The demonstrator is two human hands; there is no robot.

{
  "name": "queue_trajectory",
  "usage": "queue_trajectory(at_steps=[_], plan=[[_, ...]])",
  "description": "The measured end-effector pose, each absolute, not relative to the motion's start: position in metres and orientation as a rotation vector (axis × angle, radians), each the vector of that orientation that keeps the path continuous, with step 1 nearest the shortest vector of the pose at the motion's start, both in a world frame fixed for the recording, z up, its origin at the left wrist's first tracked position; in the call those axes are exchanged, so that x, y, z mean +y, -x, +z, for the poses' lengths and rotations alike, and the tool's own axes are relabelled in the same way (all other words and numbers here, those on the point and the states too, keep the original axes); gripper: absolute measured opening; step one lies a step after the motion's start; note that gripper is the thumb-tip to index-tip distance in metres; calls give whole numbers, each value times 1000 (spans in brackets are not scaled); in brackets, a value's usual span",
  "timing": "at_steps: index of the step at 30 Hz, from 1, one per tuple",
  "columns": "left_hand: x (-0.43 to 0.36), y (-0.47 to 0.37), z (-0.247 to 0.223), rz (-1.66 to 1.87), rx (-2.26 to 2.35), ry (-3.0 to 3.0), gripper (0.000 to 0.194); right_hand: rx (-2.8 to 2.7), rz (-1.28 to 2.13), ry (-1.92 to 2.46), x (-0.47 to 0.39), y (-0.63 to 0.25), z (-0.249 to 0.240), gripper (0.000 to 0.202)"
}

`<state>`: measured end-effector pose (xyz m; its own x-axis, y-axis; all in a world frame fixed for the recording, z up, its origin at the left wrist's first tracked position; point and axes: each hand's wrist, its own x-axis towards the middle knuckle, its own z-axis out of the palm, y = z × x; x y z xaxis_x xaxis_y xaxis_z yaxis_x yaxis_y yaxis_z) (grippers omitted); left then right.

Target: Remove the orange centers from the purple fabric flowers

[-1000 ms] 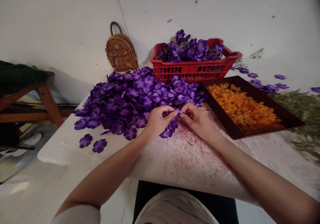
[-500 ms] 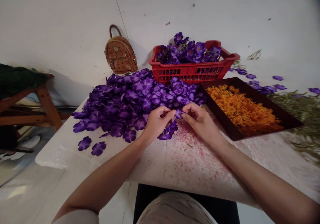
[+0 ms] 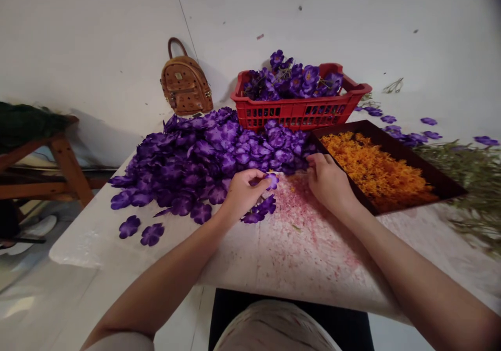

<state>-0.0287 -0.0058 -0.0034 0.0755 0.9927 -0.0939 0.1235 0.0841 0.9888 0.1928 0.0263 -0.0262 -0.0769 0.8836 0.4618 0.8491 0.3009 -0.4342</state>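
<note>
My left hand is closed, pinching a small purple fabric petal piece between thumb and fingers. Below that hand, assembled purple flowers show partly, their stems mostly hidden by the palm. My right hand is at the right end of a big heap of purple petals, close to the near left side of a dark box. Its fingers are curled with the tips near the petals; whether they grip anything is hard to see.
Orange flower centres fill the dark box. Behind the heap stands a red basket of purple flowers. A brown backpack leans on the wall. Green stems lie at right. Two loose petals rest near the table's left side.
My right hand has let go of the small purple petal piece and moved right to the heap's end. My left hand still holds the piece. The view has shifted slightly.
</note>
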Motion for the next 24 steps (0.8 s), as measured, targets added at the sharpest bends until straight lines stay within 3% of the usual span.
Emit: queue_trajectory(at_steps=[3, 9, 16, 21, 24], plan=[[-6, 29, -2, 1058, 1294, -1336, 16, -1974, 153, 1441, 35, -197, -36, 35], [-4, 32, -1, 1105, 1298, -1389, 13, -2030, 635, 1229, 23, -185, -27, 30], [-2, 36, -6, 1120, 1303, -1443, 11, -1844, 133, 1438, 17, -214, 22, 18], [-2, 36, -5, 1112, 1329, -1448, 9, -2180, 442, 1421, 7, -200, 8, 5], [-2, 35, -6, 1128, 1361, -1432, 13, -2283, 406, 1423, 2, -189, -12, 10]])
